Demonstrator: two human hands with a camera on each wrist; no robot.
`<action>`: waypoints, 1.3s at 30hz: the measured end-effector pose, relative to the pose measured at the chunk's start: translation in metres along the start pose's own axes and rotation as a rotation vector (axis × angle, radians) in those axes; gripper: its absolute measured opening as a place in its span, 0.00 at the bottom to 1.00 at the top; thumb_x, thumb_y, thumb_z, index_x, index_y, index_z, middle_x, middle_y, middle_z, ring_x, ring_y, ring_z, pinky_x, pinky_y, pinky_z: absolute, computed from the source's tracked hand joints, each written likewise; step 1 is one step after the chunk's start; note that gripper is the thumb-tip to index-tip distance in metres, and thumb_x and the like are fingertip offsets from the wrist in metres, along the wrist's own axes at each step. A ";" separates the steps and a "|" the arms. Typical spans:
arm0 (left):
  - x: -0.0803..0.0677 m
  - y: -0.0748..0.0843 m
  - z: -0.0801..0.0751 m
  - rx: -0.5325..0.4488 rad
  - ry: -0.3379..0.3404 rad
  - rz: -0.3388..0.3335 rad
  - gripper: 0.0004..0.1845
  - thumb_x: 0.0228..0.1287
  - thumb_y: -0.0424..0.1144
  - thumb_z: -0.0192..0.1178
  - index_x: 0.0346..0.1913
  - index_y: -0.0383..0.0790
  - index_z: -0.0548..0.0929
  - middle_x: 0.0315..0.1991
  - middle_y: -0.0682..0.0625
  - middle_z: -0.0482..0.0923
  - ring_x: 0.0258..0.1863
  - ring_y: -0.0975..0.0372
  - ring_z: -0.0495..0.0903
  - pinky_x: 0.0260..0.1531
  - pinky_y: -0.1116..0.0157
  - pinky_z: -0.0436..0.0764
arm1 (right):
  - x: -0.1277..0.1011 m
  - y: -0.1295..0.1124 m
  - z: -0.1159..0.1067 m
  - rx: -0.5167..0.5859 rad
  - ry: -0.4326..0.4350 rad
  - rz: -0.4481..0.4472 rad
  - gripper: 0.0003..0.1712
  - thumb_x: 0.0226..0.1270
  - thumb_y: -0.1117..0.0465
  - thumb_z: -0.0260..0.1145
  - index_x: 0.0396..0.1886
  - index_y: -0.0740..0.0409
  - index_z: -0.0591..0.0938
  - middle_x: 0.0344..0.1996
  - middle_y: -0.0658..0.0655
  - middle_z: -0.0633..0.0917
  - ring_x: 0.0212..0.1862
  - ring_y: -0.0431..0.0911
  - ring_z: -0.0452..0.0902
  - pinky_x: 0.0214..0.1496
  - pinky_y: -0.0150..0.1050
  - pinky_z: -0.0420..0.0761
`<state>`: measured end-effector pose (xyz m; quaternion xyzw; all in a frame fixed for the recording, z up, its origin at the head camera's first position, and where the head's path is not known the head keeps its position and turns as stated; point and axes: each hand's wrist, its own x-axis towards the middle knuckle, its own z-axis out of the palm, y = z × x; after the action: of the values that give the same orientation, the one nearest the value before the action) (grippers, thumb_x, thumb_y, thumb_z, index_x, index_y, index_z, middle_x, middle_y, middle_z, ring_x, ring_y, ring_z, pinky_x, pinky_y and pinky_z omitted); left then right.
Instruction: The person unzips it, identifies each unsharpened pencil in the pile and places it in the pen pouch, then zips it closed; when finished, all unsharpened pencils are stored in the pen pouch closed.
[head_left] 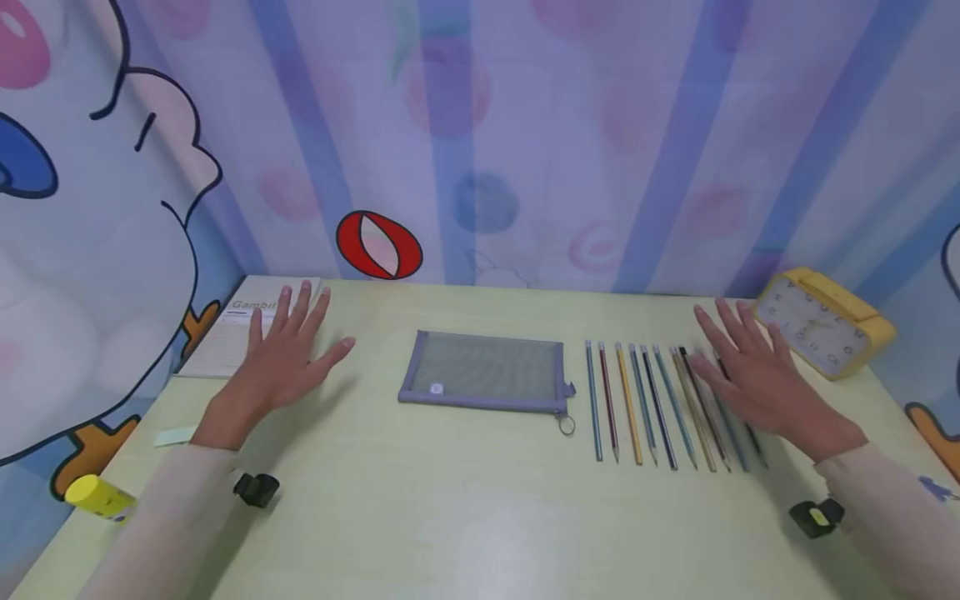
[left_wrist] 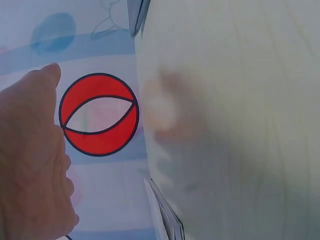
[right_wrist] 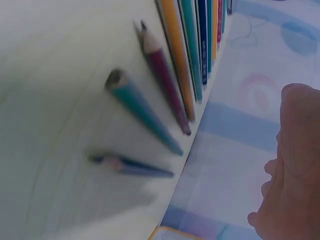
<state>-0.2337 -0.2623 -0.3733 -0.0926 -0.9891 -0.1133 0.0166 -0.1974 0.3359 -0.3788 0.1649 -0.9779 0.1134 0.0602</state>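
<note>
Between the wide-spread hands (head_left: 283, 360) (head_left: 761, 379) lies a mesh pouch (head_left: 487, 371), pencils (head_left: 676, 407) nearer the right.

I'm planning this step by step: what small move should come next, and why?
Perhaps bring the left hand to the mesh pouch to steady it: that hand is empty and nearer the pouch, which lies flat, while the right hand is by the pencils.

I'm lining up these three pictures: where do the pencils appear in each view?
Head: the pencils lie right of centre, between the zip pouch and yellow clock.
Left wrist: not in it.
Right wrist: the pencils run from top centre down to mid-picture.
Shared landmark: the pale tabletop, meeting the printed backdrop in all three.
</note>
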 end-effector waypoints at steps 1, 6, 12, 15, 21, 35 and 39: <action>0.001 0.002 0.000 0.005 -0.005 0.004 0.50 0.70 0.72 0.38 0.82 0.47 0.36 0.83 0.42 0.24 0.81 0.41 0.23 0.69 0.29 0.26 | 0.002 -0.004 0.001 -0.002 -0.007 -0.010 0.42 0.82 0.42 0.44 0.83 0.49 0.39 0.82 0.65 0.37 0.82 0.62 0.24 0.75 0.72 0.31; 0.006 0.015 0.003 0.017 -0.018 0.040 0.49 0.71 0.71 0.39 0.82 0.49 0.37 0.83 0.42 0.26 0.81 0.42 0.24 0.71 0.30 0.27 | 0.010 -0.025 0.004 0.008 -0.043 -0.038 0.42 0.82 0.41 0.45 0.83 0.47 0.39 0.82 0.63 0.38 0.82 0.62 0.26 0.76 0.70 0.30; 0.011 0.032 0.010 0.026 0.001 0.100 0.47 0.71 0.70 0.41 0.82 0.52 0.38 0.84 0.45 0.29 0.82 0.43 0.28 0.73 0.32 0.28 | 0.017 -0.046 0.008 0.014 -0.074 -0.079 0.41 0.81 0.41 0.46 0.84 0.46 0.41 0.83 0.63 0.41 0.83 0.62 0.28 0.77 0.70 0.33; 0.013 0.043 0.013 0.031 0.005 0.139 0.47 0.71 0.69 0.42 0.83 0.53 0.39 0.84 0.46 0.30 0.82 0.44 0.29 0.74 0.33 0.30 | 0.019 -0.054 0.010 0.007 -0.091 -0.092 0.42 0.81 0.40 0.46 0.84 0.45 0.42 0.83 0.62 0.42 0.83 0.62 0.30 0.77 0.70 0.35; 0.014 0.067 0.019 0.022 0.006 0.240 0.46 0.72 0.67 0.44 0.82 0.55 0.38 0.84 0.47 0.31 0.83 0.47 0.30 0.75 0.34 0.33 | 0.024 -0.067 0.016 0.000 -0.115 -0.127 0.41 0.80 0.40 0.48 0.83 0.45 0.46 0.83 0.62 0.45 0.83 0.62 0.33 0.77 0.69 0.39; 0.016 0.122 0.027 -0.145 -0.011 0.467 0.46 0.71 0.66 0.51 0.82 0.59 0.41 0.84 0.54 0.33 0.84 0.56 0.35 0.79 0.44 0.47 | 0.035 -0.086 0.029 -0.005 -0.128 -0.232 0.44 0.77 0.37 0.52 0.83 0.39 0.43 0.83 0.56 0.45 0.84 0.58 0.37 0.80 0.64 0.45; 0.017 0.136 0.028 -0.211 0.034 0.525 0.45 0.68 0.60 0.59 0.81 0.53 0.51 0.83 0.51 0.45 0.83 0.56 0.47 0.77 0.46 0.59 | 0.038 -0.089 0.028 0.026 -0.074 -0.295 0.47 0.74 0.41 0.59 0.83 0.42 0.46 0.83 0.56 0.49 0.83 0.57 0.44 0.78 0.60 0.56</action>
<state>-0.2251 -0.1231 -0.3699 -0.3448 -0.9137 -0.2089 0.0520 -0.2053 0.2359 -0.3817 0.3117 -0.9431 0.1096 0.0380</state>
